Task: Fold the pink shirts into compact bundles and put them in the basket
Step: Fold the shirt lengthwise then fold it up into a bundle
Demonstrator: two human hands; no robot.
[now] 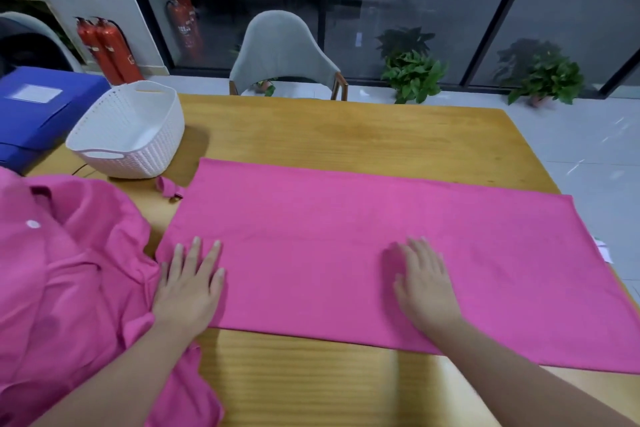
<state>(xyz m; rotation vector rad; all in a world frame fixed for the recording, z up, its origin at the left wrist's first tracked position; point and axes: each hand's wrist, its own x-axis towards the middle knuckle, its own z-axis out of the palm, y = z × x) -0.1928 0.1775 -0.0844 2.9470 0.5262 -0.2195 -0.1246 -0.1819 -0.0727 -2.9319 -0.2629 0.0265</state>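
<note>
Both flat palms, left hand [188, 282] and right hand [424, 282], press the near half of the folded pink shirt [363, 236], its long axis running left-right across the table [311, 128], white basket [130, 130] far-left, nearer the left hand.

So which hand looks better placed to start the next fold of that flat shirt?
Probably the left hand. It lies flat by the left end of the folded pink shirt, so it can lift that end over. The right hand presses mid-shirt, far from the right end, and could hold the cloth down.
</note>
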